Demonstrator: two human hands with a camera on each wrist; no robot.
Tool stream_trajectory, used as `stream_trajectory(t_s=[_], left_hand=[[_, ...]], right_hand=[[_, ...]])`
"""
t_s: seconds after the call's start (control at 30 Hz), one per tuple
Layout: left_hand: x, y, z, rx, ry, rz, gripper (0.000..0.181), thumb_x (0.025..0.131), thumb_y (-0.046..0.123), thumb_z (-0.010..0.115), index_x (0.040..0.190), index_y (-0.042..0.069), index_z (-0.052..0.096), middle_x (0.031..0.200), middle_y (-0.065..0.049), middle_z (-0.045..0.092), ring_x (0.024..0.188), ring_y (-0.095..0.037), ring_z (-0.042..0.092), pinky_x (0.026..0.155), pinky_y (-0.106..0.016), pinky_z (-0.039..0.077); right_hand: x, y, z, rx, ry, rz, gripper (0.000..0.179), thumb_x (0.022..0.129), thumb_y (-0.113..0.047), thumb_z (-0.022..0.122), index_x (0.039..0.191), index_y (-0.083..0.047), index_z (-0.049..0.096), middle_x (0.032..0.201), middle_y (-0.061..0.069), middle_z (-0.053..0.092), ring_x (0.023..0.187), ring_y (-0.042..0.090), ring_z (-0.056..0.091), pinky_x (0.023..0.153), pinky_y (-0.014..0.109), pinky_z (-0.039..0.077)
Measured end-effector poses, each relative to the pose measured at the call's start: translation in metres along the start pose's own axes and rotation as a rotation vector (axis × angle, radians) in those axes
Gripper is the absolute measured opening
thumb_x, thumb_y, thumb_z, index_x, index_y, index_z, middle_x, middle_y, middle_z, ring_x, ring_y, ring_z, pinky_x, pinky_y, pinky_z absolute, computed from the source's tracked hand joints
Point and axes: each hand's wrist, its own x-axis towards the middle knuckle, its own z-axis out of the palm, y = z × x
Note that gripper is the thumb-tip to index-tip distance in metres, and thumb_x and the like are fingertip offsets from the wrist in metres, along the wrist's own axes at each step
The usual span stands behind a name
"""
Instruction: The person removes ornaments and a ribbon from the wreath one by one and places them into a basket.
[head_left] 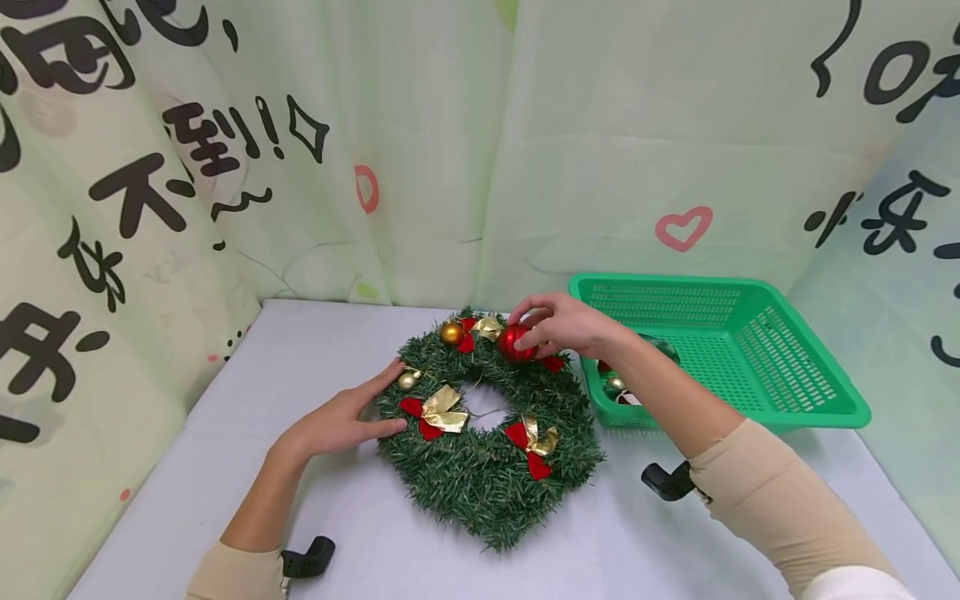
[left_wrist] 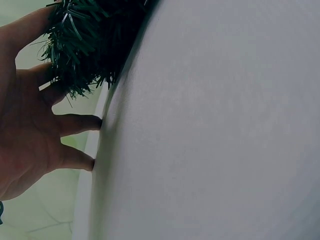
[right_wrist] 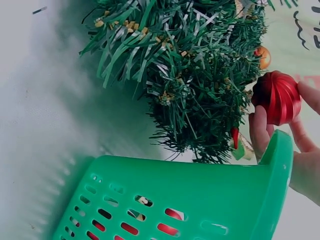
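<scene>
A green wreath [head_left: 487,475] lies on the table with red and gold bows [head_left: 442,410], a gold ball [head_left: 452,333] and a smaller pale gold ball [head_left: 408,380] on it. My right hand [head_left: 562,325] pinches a red bauble [right_wrist: 278,98] with swirled ridges, held at the wreath's upper right part beside a bow. At the left side of the wreath, my left hand [head_left: 348,417] rests with fingers spread and fairly straight, touching the greenery. In the left wrist view, two of its fingertips [left_wrist: 96,123] reach down to the table surface.
A green plastic basket [head_left: 825,367] stands right of the wreath, close under my right forearm. Several ornaments, including a small gold ball [head_left: 615,385], lie at its left end. Behind the white table [head_left: 330,517] hangs a pale printed curtain [head_left: 585,167].
</scene>
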Motion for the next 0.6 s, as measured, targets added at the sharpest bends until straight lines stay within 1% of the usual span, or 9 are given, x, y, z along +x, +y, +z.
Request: stream_trajectory(t_s=[0.2,0.3,0.4,0.6], left_hand=[[-0.001,0.000,0.000,0.002,0.003,-0.004,0.092,0.100,0.051,0.066,0.169,0.021,0.014,0.175,-0.006,0.013,0.159,-0.040,0.020,0.125,-0.064,0.024],[-0.001,0.000,0.000,0.002,0.005,-0.002,0.092,0.100,0.051,0.066,0.169,0.021,0.014,0.175,-0.007,0.014,0.159,-0.040,0.020,0.125,-0.063,0.024],[0.000,-0.001,0.000,0.002,0.008,0.002,0.091,0.100,0.050,0.066,0.169,0.022,0.014,0.175,-0.006,0.014,0.159,-0.040,0.021,0.125,-0.063,0.024],[0.000,-0.001,0.000,0.007,0.004,-0.003,0.091,0.100,0.051,0.066,0.169,0.022,0.014,0.176,-0.006,0.013,0.159,-0.040,0.021,0.125,-0.064,0.024]], right_hand=[[-0.004,-0.003,-0.002,-0.011,0.007,-0.014,0.040,0.094,-0.005,0.073,0.132,-0.004,0.063,0.143,0.020,0.055,0.103,0.031,0.070,0.099,0.053,0.057],[-0.006,-0.004,-0.003,-0.016,0.007,-0.023,0.040,0.094,-0.005,0.073,0.133,-0.004,0.063,0.144,0.020,0.055,0.103,0.031,0.071,0.101,0.055,0.056],[-0.008,-0.005,-0.004,-0.015,0.009,-0.024,0.040,0.094,-0.006,0.073,0.133,-0.004,0.063,0.144,0.019,0.055,0.104,0.031,0.070,0.102,0.055,0.056],[-0.012,-0.005,-0.007,0.009,0.017,-0.032,0.040,0.095,-0.005,0.072,0.133,-0.003,0.061,0.145,0.020,0.053,0.111,0.031,0.067,0.102,0.054,0.056]])
